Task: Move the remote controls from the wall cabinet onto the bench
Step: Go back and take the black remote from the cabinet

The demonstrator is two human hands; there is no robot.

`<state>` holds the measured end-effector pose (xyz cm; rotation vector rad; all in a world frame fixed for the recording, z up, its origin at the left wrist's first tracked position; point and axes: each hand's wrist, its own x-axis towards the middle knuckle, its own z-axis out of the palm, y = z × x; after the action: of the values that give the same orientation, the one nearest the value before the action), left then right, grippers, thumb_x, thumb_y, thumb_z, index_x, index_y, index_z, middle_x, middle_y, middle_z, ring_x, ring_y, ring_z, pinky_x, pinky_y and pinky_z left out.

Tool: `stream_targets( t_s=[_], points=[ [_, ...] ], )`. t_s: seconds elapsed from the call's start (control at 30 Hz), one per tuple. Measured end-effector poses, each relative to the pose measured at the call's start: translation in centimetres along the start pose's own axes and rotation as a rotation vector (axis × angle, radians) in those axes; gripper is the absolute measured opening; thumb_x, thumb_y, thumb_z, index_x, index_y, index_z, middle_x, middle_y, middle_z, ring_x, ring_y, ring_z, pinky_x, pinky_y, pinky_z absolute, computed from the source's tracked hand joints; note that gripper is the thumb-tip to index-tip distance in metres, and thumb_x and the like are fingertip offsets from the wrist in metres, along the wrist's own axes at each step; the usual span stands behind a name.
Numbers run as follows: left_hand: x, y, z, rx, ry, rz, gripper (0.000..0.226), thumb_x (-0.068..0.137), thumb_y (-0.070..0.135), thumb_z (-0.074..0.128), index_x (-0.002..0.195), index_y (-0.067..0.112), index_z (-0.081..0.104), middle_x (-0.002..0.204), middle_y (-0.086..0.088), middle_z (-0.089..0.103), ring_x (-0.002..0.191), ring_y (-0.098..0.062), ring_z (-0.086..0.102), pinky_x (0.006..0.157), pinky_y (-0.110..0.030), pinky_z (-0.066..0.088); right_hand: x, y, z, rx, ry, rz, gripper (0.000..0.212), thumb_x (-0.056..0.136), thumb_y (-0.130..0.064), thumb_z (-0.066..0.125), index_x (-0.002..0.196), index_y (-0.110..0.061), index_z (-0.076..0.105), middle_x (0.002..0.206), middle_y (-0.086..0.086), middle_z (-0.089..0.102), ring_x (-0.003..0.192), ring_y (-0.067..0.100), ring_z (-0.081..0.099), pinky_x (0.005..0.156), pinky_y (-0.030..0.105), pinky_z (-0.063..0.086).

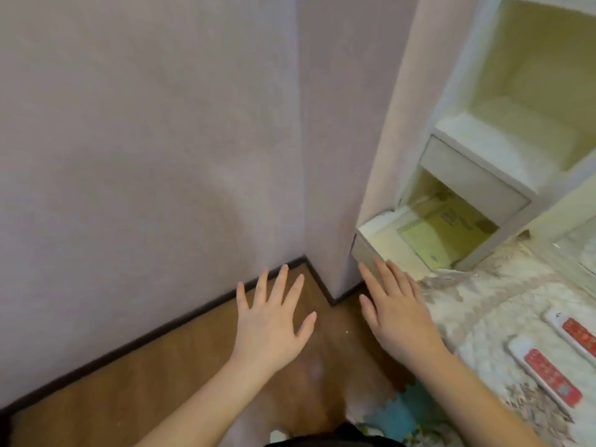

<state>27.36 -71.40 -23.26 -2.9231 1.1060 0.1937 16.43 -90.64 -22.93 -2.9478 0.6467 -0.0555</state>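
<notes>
Remotes point(545, 372) lie on bench point(477, 304), right of right hand point(400, 321).

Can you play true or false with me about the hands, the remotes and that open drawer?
1. Two remote controls lie on the bench. True: one remote lies nearer, the other remote beside it.
2. The left hand holds a remote. False: it is empty, fingers spread.
3. The right hand has straight fingers by the drawer front. True.
4. The drawer is shut. False: it is pulled open, with papers inside.
</notes>
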Motion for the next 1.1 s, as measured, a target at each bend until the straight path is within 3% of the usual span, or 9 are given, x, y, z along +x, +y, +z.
stream_targets(
  t_s=[0.13,0.33,0.5,0.63,0.87,1.1],
  points=[
    [-2.9,-6.5,0.0,-0.023,0.028,-0.133,0.065,0.088,0.066,0.029,0.144,0.033,0.037,0.154,0.0,0.034,0.141,-0.033,0.03,0.108,-0.066,0.018,1.6,-7.3,0.1,0.004,-0.018,-0.16,0.054,0.095,-0.042,0.028,0.144,-0.023,0.039,0.151,0.005,0.039,0.138,0.028,0.036,0.113,0.043,0.026],
    [-8.4,-14.8,-0.5,-0.03,0.107,-0.354,0.064,0.087,0.062,0.034,0.142,0.031,0.039,0.153,-0.002,0.035,0.14,-0.034,0.032,0.107,-0.066,0.021,3.2,-17.6,1.8,0.0,-0.078,-0.409,0.055,0.097,-0.045,0.022,0.148,-0.028,0.03,0.156,0.001,0.029,0.145,0.022,0.024,0.115,0.039,0.016],
    [-14.7,-19.8,-0.2,-0.058,0.116,-0.606,0.062,0.088,0.061,0.036,0.143,0.032,0.038,0.153,-0.001,0.035,0.14,-0.032,0.033,0.107,-0.064,0.024,3.3,-25.4,1.9,0.008,-0.114,-0.658,0.055,0.096,-0.045,0.02,0.147,-0.027,0.031,0.154,0.0,0.032,0.143,0.024,0.027,0.114,0.039,0.018],
    [-19.4,-21.9,-0.2,-0.1,0.147,-0.816,0.063,0.09,0.06,0.035,0.146,0.031,0.032,0.153,0.0,0.036,0.142,-0.026,0.029,0.109,-0.062,0.019,3.6,-30.7,1.9,-0.017,-0.116,-0.849,0.052,0.096,-0.043,0.025,0.143,-0.024,0.039,0.149,0.002,0.041,0.137,0.027,0.038,0.11,0.042,0.03],
    [-24.1,-22.9,0.2,-0.166,0.145,-1.161,0.064,0.092,0.064,0.018,0.15,0.036,0.016,0.159,0.0,0.02,0.147,-0.026,0.012,0.114,-0.059,0.004,2.6,-39.3,3.1,0.031,-0.174,-1.19,0.052,0.094,-0.043,0.032,0.14,-0.025,0.045,0.145,0.003,0.047,0.132,0.026,0.046,0.104,0.045,0.039],
    [-26.3,-22.5,-1.5,-0.154,0.081,-1.464,0.068,0.088,0.069,0.01,0.149,0.038,0.012,0.16,0.001,0.014,0.148,-0.025,0.006,0.116,-0.059,0.007,3.4,-45.4,2.4,0.089,-0.164,-1.516,0.052,0.089,-0.038,0.039,0.138,-0.022,0.048,0.144,0.005,0.048,0.128,0.029,0.047,0.103,0.045,0.04]
  ],
)
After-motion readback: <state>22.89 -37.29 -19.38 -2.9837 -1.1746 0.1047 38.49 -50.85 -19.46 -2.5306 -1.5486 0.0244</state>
